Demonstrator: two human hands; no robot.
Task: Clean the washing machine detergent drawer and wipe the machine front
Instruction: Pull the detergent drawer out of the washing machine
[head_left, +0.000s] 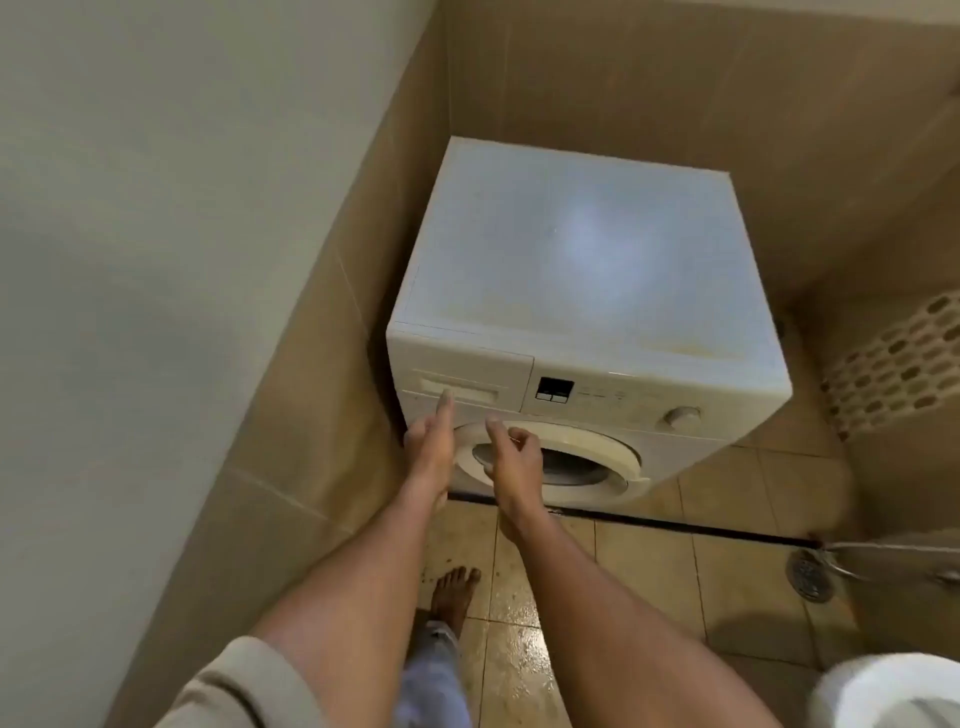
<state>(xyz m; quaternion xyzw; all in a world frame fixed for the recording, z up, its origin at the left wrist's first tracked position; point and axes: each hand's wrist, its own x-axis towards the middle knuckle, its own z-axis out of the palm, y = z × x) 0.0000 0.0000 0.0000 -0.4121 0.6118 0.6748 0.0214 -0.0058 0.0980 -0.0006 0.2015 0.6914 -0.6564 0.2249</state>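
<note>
A white front-loading washing machine (587, 270) stands in a tiled corner. Its detergent drawer (462, 387) sits closed at the upper left of the front panel. Below is the round door (592, 457). My left hand (431, 441) reaches up with its fingertips touching the drawer's handle recess and holds nothing. My right hand (511, 457) hovers just below the drawer in front of the door rim, with the index finger extended and the other fingers curled, empty.
Control buttons (553, 388) and a dial (683, 415) sit right of the drawer. A wall closes in on the left. The floor tiles look wet, with a drain (808, 574) at right. A white toilet edge (893, 691) shows at bottom right. My bare foot (454, 592) is below.
</note>
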